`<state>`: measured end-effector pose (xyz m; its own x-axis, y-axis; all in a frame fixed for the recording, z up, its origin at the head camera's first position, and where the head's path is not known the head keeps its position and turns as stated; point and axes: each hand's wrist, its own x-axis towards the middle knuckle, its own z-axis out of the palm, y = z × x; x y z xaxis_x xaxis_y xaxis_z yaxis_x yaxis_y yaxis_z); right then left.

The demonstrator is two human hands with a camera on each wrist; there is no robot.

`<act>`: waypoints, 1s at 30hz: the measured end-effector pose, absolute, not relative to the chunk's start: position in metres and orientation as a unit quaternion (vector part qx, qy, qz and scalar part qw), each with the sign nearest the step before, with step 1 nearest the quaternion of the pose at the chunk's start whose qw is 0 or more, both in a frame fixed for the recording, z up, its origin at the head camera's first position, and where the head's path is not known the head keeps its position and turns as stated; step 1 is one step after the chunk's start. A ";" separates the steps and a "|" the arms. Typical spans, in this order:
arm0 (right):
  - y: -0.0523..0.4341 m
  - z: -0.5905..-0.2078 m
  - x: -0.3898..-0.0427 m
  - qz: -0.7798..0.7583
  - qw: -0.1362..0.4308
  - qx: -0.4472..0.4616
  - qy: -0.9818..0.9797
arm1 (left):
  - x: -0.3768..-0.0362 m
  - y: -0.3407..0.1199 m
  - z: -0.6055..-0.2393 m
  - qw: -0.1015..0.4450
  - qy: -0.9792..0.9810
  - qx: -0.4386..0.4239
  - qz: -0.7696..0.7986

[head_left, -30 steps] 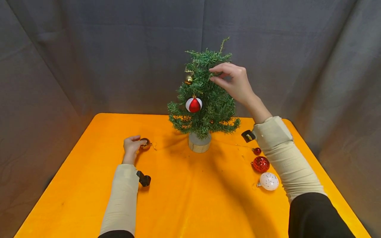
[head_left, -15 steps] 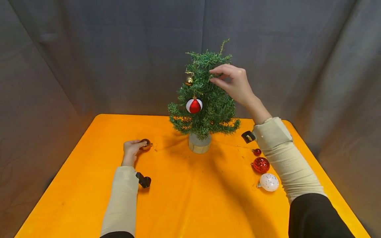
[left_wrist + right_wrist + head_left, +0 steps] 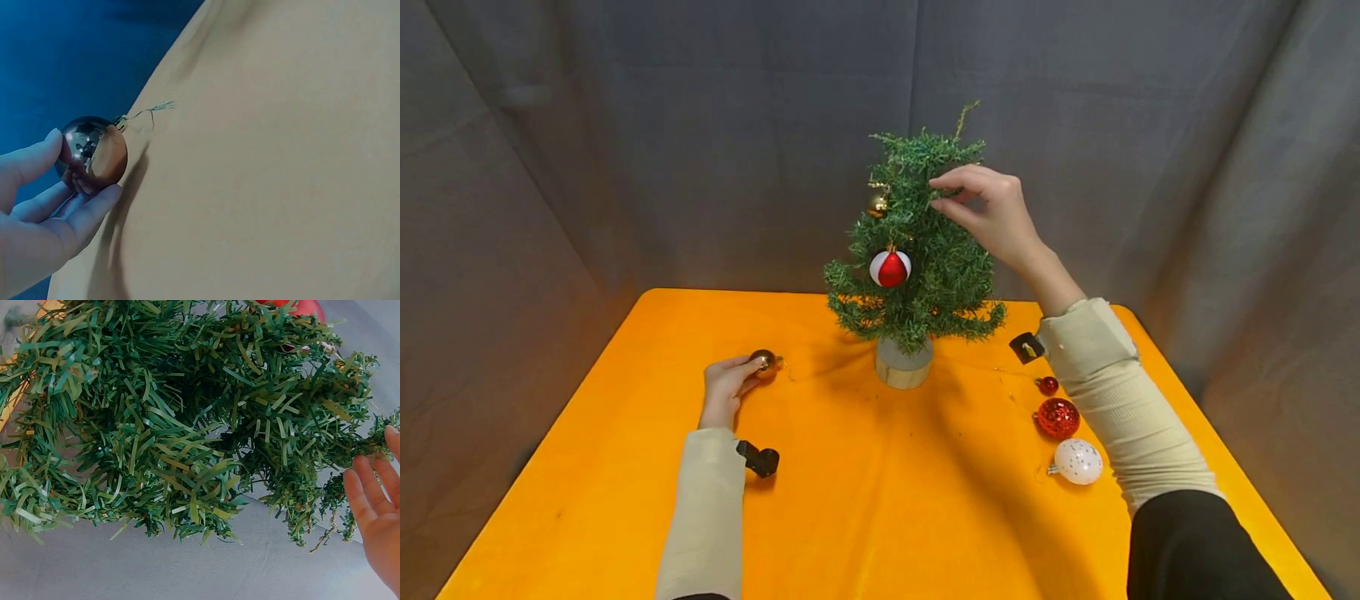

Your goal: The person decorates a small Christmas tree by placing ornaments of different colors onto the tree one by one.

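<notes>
At the left of the table my left hand [image 3: 724, 390] grips a shiny bronze-gold bauble [image 3: 763, 362]. The left wrist view shows the bauble [image 3: 94, 155] between thumb and fingertips, its cap and thin hanging cord pointing away from the palm. A small green Christmas tree [image 3: 925, 258] stands at the back centre on a round wooden base [image 3: 902, 367]. High on its right side, my right hand [image 3: 992, 208] pinches a branch tip [image 3: 378, 437] between thumb and fingers. A red and white bauble [image 3: 891, 269] and a small gold bauble [image 3: 877, 205] hang on the tree.
On the right of the orange table [image 3: 850, 500] lie a small red bauble [image 3: 1047, 386], a larger glittery red one [image 3: 1057, 417] and a white speckled one [image 3: 1078, 462], close to the right forearm. Grey curtains [image 3: 760, 167] hang behind and at both sides.
My left hand has drawn slightly back and left, and more of the bronze-gold bauble shows in its grip. The right hand keeps its place at the tree.
</notes>
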<state>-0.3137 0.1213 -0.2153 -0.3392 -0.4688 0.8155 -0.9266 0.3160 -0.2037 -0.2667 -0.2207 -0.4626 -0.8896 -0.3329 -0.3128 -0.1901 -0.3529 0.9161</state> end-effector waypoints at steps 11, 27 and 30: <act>0.120 -0.215 -0.314 0.341 0.335 0.480 -0.736 | -0.259 -0.215 -0.454 0.082 -0.544 0.188 -0.814; 0.120 -0.215 -0.315 0.342 0.335 0.481 -0.735 | -0.243 -0.200 -0.419 0.094 -0.514 0.139 -0.841; 0.121 -0.216 -0.315 0.346 0.335 0.478 -0.734 | -0.240 -0.197 -0.416 0.095 -0.522 0.132 -0.837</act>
<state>-0.3152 0.1208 -0.2157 -0.3177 -0.4709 0.8230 -0.9344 0.3031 -0.1872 -0.2402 -0.1971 -0.4155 -0.9474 -0.2959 -0.1216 0.0211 -0.4370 0.8992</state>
